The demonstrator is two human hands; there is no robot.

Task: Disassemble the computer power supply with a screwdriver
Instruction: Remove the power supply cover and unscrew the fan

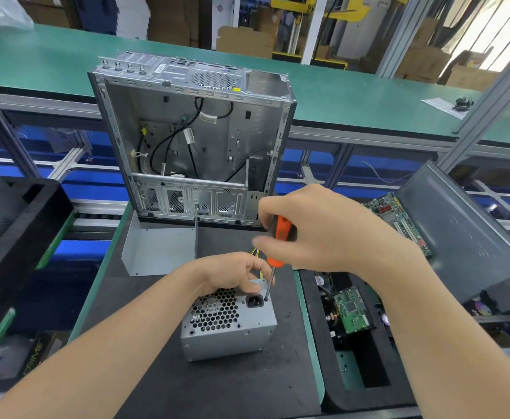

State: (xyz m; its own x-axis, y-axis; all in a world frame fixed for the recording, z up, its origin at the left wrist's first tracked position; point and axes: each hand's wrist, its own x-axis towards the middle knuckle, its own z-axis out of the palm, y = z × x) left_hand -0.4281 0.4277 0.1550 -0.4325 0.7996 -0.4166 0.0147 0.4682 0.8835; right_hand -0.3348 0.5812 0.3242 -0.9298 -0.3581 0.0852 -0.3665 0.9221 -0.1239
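The power supply [229, 325] sits on the black mat [217, 388] right in front of you, standing with its honeycomb fan grille and its power socket [253, 301] facing up. Your left hand [232, 275] holds it at the far edge, the fingers curled down over the top face just behind the socket. Your right hand [317, 234] is wrapped round the orange handle of the screwdriver [278, 243], thumb and fingers closed on it. The shaft runs down nearly upright, leaning a little, and its tip rests on the face just to the right of the socket, close to the corner. Whether it is seated in a screw head is too small to tell. Yellow wires [255, 254] show behind the unit, between your two hands. Beyond it on the mat lies a bent grey metal cover [157, 249]. Behind that the opened computer case [193, 140] stands on its end, with black cables hanging loose inside. To your right a black foam tray [362, 373] holds a drive with a green circuit board [353, 309]. Farther right a motherboard [398, 222] lies partly under a dark grey side panel [459, 231] that leans tilted above it.
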